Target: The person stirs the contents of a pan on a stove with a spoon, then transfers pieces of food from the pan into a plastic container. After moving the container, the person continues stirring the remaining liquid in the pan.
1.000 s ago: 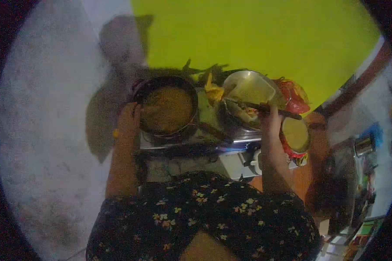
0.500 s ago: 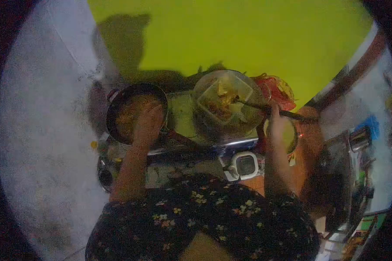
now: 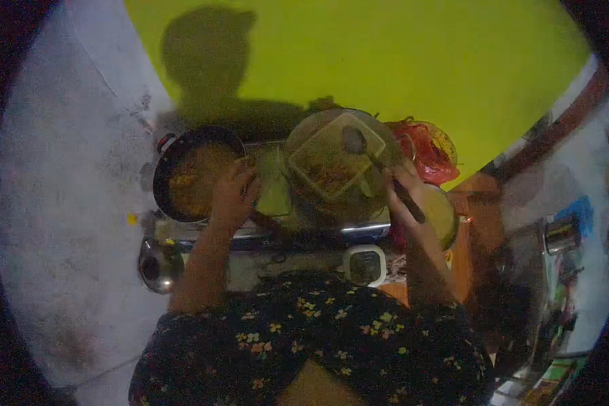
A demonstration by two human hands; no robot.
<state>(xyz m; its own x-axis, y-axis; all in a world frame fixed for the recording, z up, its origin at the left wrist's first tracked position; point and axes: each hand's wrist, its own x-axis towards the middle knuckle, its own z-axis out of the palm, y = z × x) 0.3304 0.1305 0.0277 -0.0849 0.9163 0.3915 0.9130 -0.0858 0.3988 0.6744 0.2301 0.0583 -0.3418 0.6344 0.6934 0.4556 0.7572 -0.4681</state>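
Note:
A dark pan (image 3: 166,186) with yellow-orange food in it stands on the left of the stove, its handle (image 3: 269,222) pointing toward me. My left hand (image 3: 235,193) is at the pan's right rim with its fingers curled; whatever they hold is hidden. In my right hand (image 3: 407,193) is a long-handled ladle (image 3: 354,139). The ladle's round head hovers over a clear, squarish plastic container (image 3: 304,183) with some food inside. That container sits within a large round vessel (image 3: 294,145). The picture is dim and grainy.
A red plastic bag (image 3: 430,159) and a pale round bowl (image 3: 440,213) are to the right. Closer to me are a white-rimmed square container (image 3: 379,267) and a shiny metal vessel (image 3: 159,267). A yellow-green wall (image 3: 413,61) rises behind the stove.
The ladle's handle has swung toward me, and its head now shows round and dark over the container. My left hand has shifted from over the pan's food to its right rim.

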